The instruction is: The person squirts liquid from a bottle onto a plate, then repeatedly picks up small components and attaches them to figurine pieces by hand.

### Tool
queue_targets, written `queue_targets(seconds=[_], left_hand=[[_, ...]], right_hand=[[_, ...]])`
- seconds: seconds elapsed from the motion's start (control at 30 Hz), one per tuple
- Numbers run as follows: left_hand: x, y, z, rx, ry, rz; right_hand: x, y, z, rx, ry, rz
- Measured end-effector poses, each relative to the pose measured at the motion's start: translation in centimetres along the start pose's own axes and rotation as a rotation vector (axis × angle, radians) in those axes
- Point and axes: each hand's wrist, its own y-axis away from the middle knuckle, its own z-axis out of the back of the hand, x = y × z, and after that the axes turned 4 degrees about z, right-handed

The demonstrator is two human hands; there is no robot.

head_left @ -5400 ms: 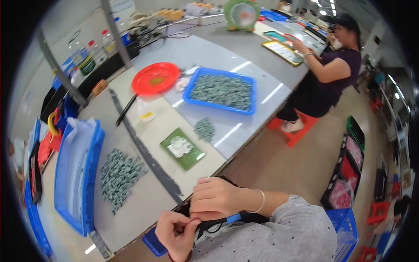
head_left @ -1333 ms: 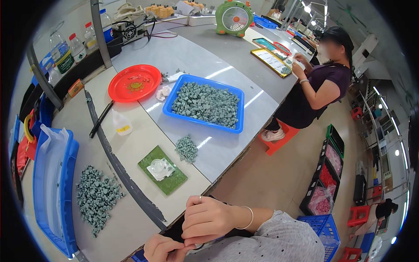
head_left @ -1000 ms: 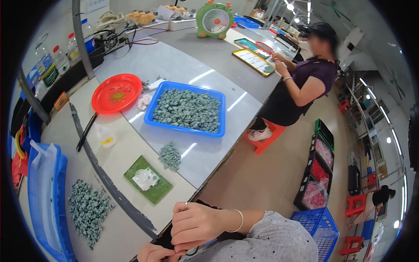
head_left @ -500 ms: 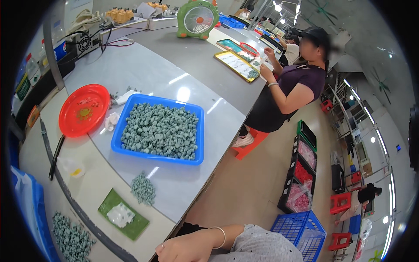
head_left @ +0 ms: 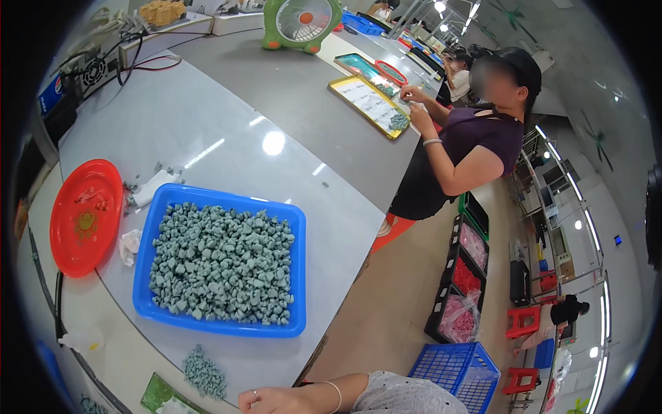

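Note:
My right hand point(head_left: 276, 400) lies at the lower edge of the picture, with a ring on a finger and a pale bangle at the wrist. Its fingertips are cut off by the frame, so I cannot see what they hold. Close by is a small heap of grey-green pieces point(head_left: 203, 373), and beside that a green mat point(head_left: 157, 392) with something white on it, partly cut off. Farther up, a blue tray point(head_left: 219, 328) is filled with many similar grey-green pieces. My left hand does not show.
Left of the tray lie a red plate point(head_left: 65, 241) and crumpled white tissue point(head_left: 129, 246). A green fan point(head_left: 301, 24) stands at the back. Across the table a co-worker point(head_left: 476, 152) handles pieces over a yellow-rimmed tray point(head_left: 369, 105). A blue crate point(head_left: 455, 376) sits on the floor at right.
The view has shifted, so the tray and plate appear larger and lower, and the mat is mostly out of the picture. My right hand stays at the lower edge.

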Motion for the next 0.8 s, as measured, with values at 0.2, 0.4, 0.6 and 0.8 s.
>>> queue_targets(seconds=[0.2, 0.4, 0.6, 0.8], left_hand=[[0.9, -0.3, -1.5, -0.12, 0.018, -0.118], [2.7, -0.2, -1.5, 0.259, 0.279, -0.119], [1.4, -5.0, -0.5, 1.323, -0.438, -1.297], [2.4, -1.5, -2.4, 0.083, 0.289, -0.232]], right_hand=[[-0.1, 0.3, 0.7, -0.015, -0.026, 0.029], [-0.3, 0.1, 1.2, 0.068, -0.192, -0.028], [-0.7, -0.4, 0.4, 0.123, -0.285, 0.012], [-0.5, 0.3, 1.5, 0.07, -0.241, -0.026]])
